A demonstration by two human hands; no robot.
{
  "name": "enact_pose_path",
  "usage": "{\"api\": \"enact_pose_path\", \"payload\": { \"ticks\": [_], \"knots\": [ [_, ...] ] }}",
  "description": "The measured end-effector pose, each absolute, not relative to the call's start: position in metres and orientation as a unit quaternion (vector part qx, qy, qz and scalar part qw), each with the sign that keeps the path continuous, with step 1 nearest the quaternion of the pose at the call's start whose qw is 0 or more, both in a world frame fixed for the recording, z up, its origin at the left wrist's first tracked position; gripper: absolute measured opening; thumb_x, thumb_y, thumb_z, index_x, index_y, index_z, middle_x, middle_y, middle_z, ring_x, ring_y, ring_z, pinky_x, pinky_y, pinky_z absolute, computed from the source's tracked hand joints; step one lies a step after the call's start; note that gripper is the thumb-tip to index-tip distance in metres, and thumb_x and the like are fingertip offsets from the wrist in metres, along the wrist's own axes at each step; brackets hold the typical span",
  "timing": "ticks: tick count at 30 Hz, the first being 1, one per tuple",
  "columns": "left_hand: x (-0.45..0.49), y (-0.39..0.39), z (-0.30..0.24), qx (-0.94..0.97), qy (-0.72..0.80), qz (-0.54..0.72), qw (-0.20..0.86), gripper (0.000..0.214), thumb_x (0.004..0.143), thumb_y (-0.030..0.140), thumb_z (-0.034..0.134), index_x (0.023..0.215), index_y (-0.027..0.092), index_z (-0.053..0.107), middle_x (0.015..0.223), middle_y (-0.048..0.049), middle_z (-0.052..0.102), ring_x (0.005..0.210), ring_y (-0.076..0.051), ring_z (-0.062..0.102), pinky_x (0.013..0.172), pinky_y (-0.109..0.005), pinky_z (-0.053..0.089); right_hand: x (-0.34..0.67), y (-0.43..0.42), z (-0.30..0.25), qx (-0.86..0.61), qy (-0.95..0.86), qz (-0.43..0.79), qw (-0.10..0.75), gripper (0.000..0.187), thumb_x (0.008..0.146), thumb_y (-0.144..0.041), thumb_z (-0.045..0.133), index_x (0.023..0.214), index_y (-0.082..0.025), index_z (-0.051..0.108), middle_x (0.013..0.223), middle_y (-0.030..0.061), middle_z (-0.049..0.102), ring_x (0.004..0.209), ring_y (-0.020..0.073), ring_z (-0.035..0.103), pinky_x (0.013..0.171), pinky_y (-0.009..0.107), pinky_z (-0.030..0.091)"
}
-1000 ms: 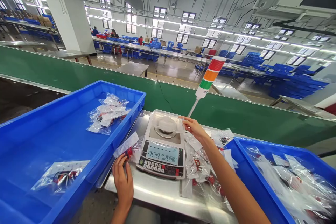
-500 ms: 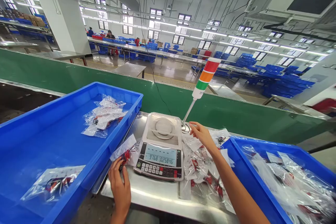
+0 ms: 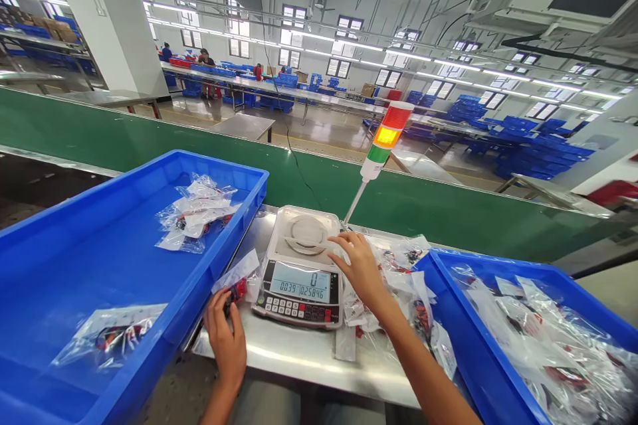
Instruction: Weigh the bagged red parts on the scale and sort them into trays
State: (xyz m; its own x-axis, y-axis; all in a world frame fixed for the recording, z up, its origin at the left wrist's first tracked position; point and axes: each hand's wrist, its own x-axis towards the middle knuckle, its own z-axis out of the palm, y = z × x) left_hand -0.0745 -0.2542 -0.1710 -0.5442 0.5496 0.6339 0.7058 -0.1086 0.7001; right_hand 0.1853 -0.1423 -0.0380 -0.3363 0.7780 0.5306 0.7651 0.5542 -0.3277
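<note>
At the tabletop's left edge, the left hand touches a plastic bag; whether it grips, I cannot tell. The right hand, fingers parted and released, is by the scale's right edge.

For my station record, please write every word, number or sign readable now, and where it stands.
"0": display, upper line
"0.039": display, lower left
"0.25846": display, lower right
"1 2 3 4 5": keypad, upper row
"6 7 8 9 0": keypad, lower row
Too small or blurred: other print on the scale, signal tower and packets.
</note>
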Motion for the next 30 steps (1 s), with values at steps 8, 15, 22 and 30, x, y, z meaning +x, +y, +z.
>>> {"api": "enact_pose_path", "payload": {
  "ticks": [8,15,22,30],
  "knots": [
    [-0.074,-0.256,-0.172,-0.475,-0.662,-0.574,0.078,0.03,0.104,0.035,0.04,0.119,0.018,0.06,0.117,-0.0137,0.064,0.112,-0.026,0.059,0.101,-0.044,0.044,0.193,-0.141,-0.029,-0.475,-0.803,-0.006,0.36,0.024,0.101,-0.032,0.048,0.111,-0.023,0.068,0.107,0.0098,0.066,0.103,0.0297,0.058,0.089,0.045,0.048],
    [-0.073,-0.257,-0.166,-0.605,-0.621,-0.489,0.097,0.071,0.096,0.056,0.052,0.155,0.022,0.033,0.146,-0.0188,0.05,0.137,-0.035,0.046,0.112,-0.052,0.038,0.257,-0.211,-0.09,-0.548,-0.781,0.03,0.297,0.034,0.088,-0.03,0.067,0.121,-0.025,0.065,0.118,0.0106,0.067,0.114,0.0349,0.058,0.098,0.052,0.048],
    [-0.071,-0.26,-0.151,-0.63,-0.592,-0.492,0.106,0.078,0.094,0.058,0.053,0.158,0.021,0.027,0.149,-0.0203,0.047,0.143,-0.035,0.04,0.117,-0.055,0.033,0.252,-0.235,-0.123,-0.587,-0.704,0.153,0.37,0.035,0.08,-0.018,0.054,0.107,-0.027,0.076,0.125,0.0075,0.071,0.122,0.0331,0.06,0.11,0.056,0.043],
    [-0.025,-0.28,-0.113,-0.624,-0.568,-0.533,0.059,0.059,0.101,0.033,0.052,0.156,0.031,0.031,0.153,-0.011,0.045,0.148,-0.027,0.035,0.121,-0.05,0.03,0.291,-0.229,-0.069,-0.692,-0.493,0.11,0.515,0.056,0.094,-0.059,0.049,0.102,-0.01,0.076,0.095,0.0185,0.077,0.086,0.0345,0.072,0.075,0.044,0.058]
  ]
}}
